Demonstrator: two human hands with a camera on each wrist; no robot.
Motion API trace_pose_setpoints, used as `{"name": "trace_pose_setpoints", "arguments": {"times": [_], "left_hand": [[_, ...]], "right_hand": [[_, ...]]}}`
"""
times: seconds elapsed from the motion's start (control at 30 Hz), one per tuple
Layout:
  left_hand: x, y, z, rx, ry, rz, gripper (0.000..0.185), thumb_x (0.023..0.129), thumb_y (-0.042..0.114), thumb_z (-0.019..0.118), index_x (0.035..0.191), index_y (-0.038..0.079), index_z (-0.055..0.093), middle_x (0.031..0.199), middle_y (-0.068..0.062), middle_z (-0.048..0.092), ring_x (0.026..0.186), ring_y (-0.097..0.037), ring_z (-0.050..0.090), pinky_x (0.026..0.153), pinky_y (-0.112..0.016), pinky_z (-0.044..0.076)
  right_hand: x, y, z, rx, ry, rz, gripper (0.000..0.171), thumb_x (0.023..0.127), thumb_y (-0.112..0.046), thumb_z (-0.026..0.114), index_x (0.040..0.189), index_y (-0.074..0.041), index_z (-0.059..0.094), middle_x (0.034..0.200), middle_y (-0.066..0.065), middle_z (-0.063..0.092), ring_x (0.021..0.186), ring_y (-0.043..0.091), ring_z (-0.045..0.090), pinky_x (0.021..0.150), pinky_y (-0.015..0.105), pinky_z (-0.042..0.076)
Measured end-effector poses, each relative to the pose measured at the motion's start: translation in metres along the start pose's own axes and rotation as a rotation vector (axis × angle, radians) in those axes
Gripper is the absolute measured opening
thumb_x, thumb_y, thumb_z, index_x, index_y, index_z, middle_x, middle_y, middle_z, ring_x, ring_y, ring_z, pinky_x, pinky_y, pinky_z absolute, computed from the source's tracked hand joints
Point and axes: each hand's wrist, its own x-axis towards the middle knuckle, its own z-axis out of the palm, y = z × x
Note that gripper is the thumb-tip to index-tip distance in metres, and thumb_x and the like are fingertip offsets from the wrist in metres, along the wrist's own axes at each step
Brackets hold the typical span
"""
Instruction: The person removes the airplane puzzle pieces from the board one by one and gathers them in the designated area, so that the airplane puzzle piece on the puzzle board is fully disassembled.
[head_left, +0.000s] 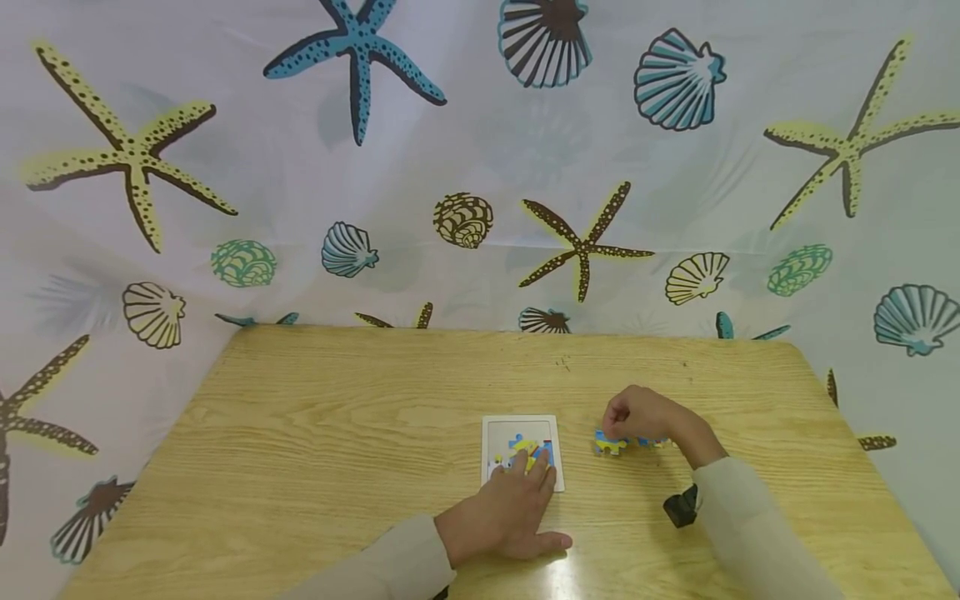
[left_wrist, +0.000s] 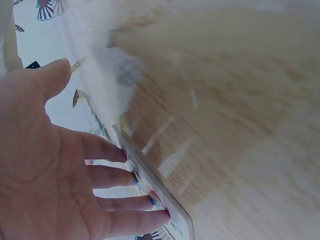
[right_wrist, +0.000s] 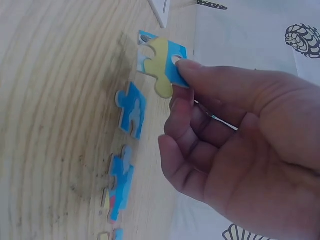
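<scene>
A small white puzzle tray (head_left: 489,433) lies on the wooden table (head_left: 315,433), with a few blue and yellow pieces fitted in it. My left hand (head_left: 528,468) rests flat, its straight fingers (left_wrist: 150,217) touching the pieces and the tray's rim (left_wrist: 170,202). To the right of the tray, my right hand (head_left: 611,432) pinches a blue and yellow puzzle piece (right_wrist: 162,62) between thumb and forefinger, lifted just above the table. In the right wrist view the right hand (right_wrist: 177,87) holds this piece by one edge. Loose blue pieces (right_wrist: 131,109) lie under that hand.
More loose pieces (head_left: 651,442) lie beside the right hand, and another blue one (right_wrist: 120,182) shows nearer the wrist. A corner of the tray (right_wrist: 161,9) sits beyond them. A curtain with starfish and shells (head_left: 480,167) surrounds the table.
</scene>
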Motion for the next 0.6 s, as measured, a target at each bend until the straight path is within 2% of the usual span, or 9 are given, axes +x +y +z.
{"name": "trace_pose_setpoints", "arguments": {"times": [0.1, 0.33, 0.6], "left_hand": [[0.0, 0.0, 0.0, 0.003, -0.006, -0.001, 0.09, 0.077, 0.074, 0.019, 0.137, 0.008, 0.029, 0.143, -0.013, 0.019, 0.125, -0.036, 0.026, 0.083, -0.047, 0.041], [0.001, -0.001, 0.0, 0.012, 0.002, -0.002, 0.09, 0.077, 0.074, 0.019, 0.137, 0.008, 0.029, 0.143, -0.014, 0.02, 0.124, -0.036, 0.026, 0.083, -0.047, 0.041], [0.002, 0.0, 0.002, -0.001, 0.004, -0.001, 0.09, 0.077, 0.074, 0.02, 0.137, 0.008, 0.029, 0.143, -0.013, 0.021, 0.124, -0.036, 0.026, 0.083, -0.047, 0.041]], "right_hand": [[-0.003, 0.003, 0.0, 0.024, -0.025, 0.005, 0.009, 0.083, -0.002, 0.055, 0.077, -0.003, 0.062, 0.069, 0.004, 0.058, 0.06, 0.022, 0.049, 0.054, 0.028, 0.04], [-0.008, 0.009, 0.003, 0.044, -0.067, 0.019, 0.007, 0.081, -0.003, 0.057, 0.076, -0.001, 0.061, 0.066, 0.003, 0.055, 0.057, 0.013, 0.043, 0.052, 0.026, 0.037], [-0.012, 0.015, 0.007, 0.054, -0.07, 0.046, 0.008, 0.08, -0.002, 0.057, 0.073, -0.001, 0.062, 0.063, 0.001, 0.054, 0.055, 0.013, 0.042, 0.052, 0.027, 0.035]]}}
